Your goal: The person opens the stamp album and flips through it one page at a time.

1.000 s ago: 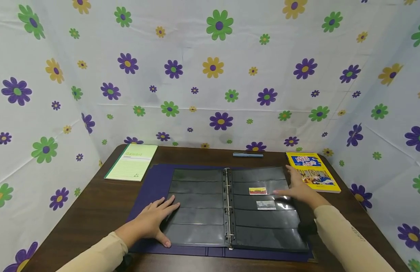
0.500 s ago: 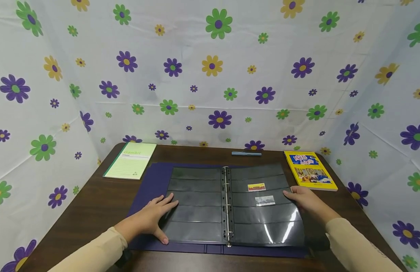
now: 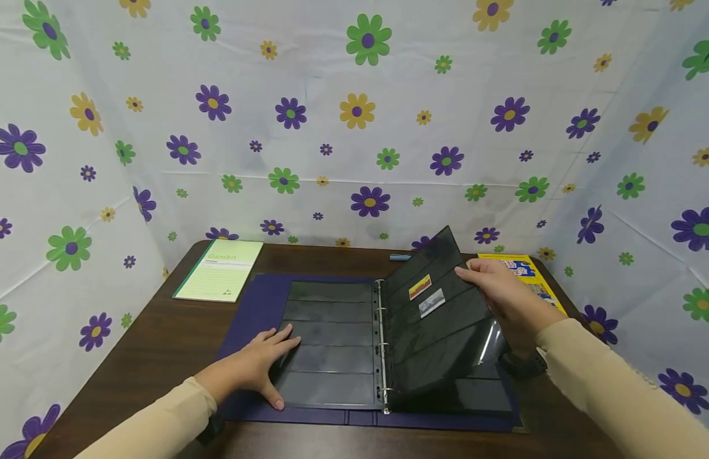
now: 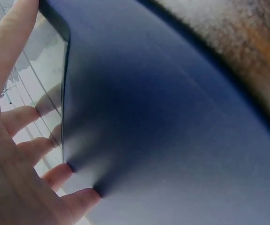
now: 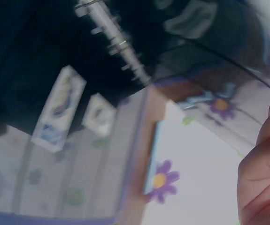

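Ring binder open on desk. Left hand, fingers spread wide, rests at left pocket page, likely steadying it; right hand pinches right pocket page by outer edge, seemingly to hold it tilted up.

Even soft light, white glare on raised black page, right-wrist view blurred
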`<state>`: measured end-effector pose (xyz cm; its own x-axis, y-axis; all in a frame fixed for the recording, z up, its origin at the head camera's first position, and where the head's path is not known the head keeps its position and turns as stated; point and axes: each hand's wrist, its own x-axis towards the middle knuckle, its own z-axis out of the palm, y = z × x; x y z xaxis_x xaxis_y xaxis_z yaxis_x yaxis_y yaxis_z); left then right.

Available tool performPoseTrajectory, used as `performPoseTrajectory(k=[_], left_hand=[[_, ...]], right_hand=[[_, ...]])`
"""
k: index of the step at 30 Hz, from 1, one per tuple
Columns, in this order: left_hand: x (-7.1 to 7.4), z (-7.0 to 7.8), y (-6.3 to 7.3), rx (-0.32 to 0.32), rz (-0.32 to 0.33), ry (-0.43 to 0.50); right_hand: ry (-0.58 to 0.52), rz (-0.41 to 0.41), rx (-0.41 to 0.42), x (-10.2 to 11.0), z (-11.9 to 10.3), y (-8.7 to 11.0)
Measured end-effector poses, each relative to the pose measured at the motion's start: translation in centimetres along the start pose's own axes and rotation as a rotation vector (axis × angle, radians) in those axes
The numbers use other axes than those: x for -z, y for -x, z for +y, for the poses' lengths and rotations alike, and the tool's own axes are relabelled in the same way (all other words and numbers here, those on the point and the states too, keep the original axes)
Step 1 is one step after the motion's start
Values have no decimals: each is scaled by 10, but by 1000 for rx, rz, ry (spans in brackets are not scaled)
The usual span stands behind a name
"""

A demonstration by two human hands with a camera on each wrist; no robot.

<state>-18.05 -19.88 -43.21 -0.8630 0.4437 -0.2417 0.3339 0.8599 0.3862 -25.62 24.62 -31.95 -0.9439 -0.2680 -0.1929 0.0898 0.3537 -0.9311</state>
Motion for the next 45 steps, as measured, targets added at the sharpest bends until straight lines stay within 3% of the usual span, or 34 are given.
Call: performPoseTrajectory(k=[7,11,14,18,20,23,27,30,34,38,41,45], left_hand=[[20,4,-9,-4,-24,79],[48,19,-24,-3,52,104],[72,45,-34,2,161,151],[99,93,-43,-1,260,293],[108,118,-47,-4,255,388],[116,146,-52,14,193,528],[118,166,-56,35,130,621],[118,172,-56,50,115,629],[119,173,-55,67,103,619],[122,166,-53,108,116,613],[123,155,-48,160,149,607],[119,131,-36,247,194,631]], right_hand=[[220,-17,123,-25,-52,-17],[274,-41,132,-48,-75,-27],[312,-71,118,-64,-91,-32],[340,-99,78,-85,-106,-35],[355,-110,61,-94,-111,-36],[354,-130,42,-105,-117,-38],[407,-138,43,-114,-120,-40],[441,-150,29,-117,-119,-40],[400,-234,8,-115,-123,-37],[341,-288,59,-101,-129,-31],[347,-252,121,-81,-129,-29],[416,-130,186,-48,-113,-29]])
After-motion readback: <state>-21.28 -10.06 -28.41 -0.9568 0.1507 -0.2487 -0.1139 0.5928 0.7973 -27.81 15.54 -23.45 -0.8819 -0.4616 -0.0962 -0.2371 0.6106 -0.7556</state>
